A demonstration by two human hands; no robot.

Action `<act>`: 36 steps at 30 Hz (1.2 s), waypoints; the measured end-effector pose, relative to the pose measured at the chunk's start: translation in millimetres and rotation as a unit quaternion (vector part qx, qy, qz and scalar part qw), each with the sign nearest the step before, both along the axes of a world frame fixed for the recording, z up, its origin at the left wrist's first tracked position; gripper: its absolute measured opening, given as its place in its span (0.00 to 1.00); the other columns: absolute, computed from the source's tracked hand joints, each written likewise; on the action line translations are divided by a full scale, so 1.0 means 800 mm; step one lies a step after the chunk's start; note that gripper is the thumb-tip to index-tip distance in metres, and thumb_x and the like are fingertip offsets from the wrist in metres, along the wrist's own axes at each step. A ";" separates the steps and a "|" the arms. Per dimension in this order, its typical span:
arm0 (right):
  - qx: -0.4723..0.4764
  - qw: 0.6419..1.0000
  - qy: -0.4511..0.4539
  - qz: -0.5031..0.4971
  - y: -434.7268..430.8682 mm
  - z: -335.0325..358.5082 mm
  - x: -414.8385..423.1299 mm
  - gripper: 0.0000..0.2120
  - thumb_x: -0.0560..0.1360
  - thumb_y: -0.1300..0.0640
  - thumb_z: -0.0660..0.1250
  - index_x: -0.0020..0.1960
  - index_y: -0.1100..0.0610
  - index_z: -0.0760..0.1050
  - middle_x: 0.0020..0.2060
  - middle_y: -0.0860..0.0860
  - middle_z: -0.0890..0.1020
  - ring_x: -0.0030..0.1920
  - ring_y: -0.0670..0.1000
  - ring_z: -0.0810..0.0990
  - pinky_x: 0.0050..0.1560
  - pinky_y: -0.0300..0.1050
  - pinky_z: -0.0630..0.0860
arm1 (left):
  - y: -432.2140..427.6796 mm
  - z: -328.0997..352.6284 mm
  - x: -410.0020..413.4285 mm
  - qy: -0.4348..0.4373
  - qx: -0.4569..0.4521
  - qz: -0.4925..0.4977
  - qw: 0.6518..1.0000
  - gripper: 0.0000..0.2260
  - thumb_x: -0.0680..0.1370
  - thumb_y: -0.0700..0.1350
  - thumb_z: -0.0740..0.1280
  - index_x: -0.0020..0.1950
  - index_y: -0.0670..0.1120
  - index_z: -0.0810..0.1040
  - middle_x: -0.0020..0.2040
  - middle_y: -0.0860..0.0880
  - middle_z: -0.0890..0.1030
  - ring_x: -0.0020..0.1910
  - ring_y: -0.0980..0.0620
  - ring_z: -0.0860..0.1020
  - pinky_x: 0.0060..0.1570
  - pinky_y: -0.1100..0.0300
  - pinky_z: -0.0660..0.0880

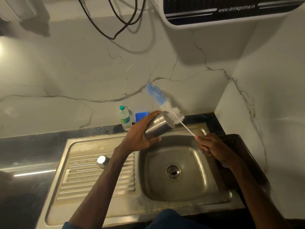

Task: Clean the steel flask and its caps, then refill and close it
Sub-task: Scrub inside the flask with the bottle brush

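Steel, brushed and dull grey, makes up the cylindrical flask (158,126), which the left hand (140,138) grips around its lower body, tilted so that its open mouth points up and to the right above the stainless steel sink (178,192). What the flask holds cannot be seen, since its mouth faces away. A long bottle brush (165,104) with blue bristles at the tip and white bristles nearer the handle lies across the rim of the flask, its head outside and rising toward the marbled wall; its thin white wire stem runs down into the right hand (212,146), closed in a fist around the handle, which is hidden inside it. The sink bowl looks empty apart from its round drain. On the ribbed draining board sits a small shiny rounded steel cap (103,161). Behind, on the dark counter, stands a clear plastic water bottle (125,118) with a green cap, beside a blue object (141,116) partly covered by the left hand. A dark flat object (239,154) at the right is hard to make out.
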State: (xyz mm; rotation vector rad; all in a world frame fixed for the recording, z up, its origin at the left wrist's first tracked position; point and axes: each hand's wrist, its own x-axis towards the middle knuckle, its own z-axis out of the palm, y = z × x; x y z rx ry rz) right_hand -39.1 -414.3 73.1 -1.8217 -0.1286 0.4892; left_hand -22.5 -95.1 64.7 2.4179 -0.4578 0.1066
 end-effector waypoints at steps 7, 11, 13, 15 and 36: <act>0.042 0.999 0.018 0.005 0.006 -0.008 -0.001 0.29 0.84 0.45 0.60 0.25 0.49 0.64 0.22 0.50 0.62 0.22 0.48 0.58 0.29 0.49 0.50 | -0.010 0.003 -0.002 0.050 -0.122 -0.025 0.991 0.44 0.74 0.57 0.78 0.81 0.63 0.55 0.74 0.56 0.68 0.66 0.56 0.74 0.62 0.57 0.78; 0.057 0.998 0.023 0.013 0.007 -0.006 -0.003 0.28 0.83 0.46 0.58 0.25 0.48 0.64 0.21 0.49 0.62 0.21 0.47 0.58 0.28 0.47 0.50 | -0.014 0.001 -0.002 0.077 -0.142 -0.034 0.986 0.44 0.74 0.55 0.78 0.81 0.65 0.52 0.75 0.57 0.65 0.67 0.65 0.70 0.60 0.71 0.73; 0.062 0.997 0.030 0.026 0.006 -0.005 -0.007 0.29 0.86 0.49 0.56 0.25 0.48 0.64 0.21 0.49 0.62 0.21 0.48 0.57 0.27 0.46 0.50 | -0.014 0.000 0.000 0.097 -0.149 -0.021 0.984 0.45 0.74 0.56 0.78 0.80 0.68 0.51 0.75 0.57 0.65 0.67 0.66 0.70 0.58 0.71 0.73; 0.063 0.997 0.032 0.026 0.008 -0.003 -0.009 0.30 0.86 0.50 0.55 0.25 0.49 0.64 0.21 0.49 0.62 0.21 0.48 0.57 0.26 0.44 0.51 | -0.012 -0.002 0.002 0.115 -0.165 -0.009 0.980 0.45 0.73 0.55 0.78 0.81 0.67 0.51 0.75 0.55 0.66 0.66 0.63 0.71 0.58 0.68 0.74; 0.104 0.993 0.057 0.003 0.025 -0.003 -0.015 0.29 0.86 0.47 0.54 0.26 0.51 0.65 0.21 0.48 0.63 0.20 0.45 0.58 0.23 0.33 0.57 | -0.022 0.008 -0.007 0.196 -0.236 -0.006 0.952 0.39 0.73 0.53 0.76 0.76 0.73 0.56 0.69 0.67 0.72 0.63 0.67 0.75 0.55 0.68 0.76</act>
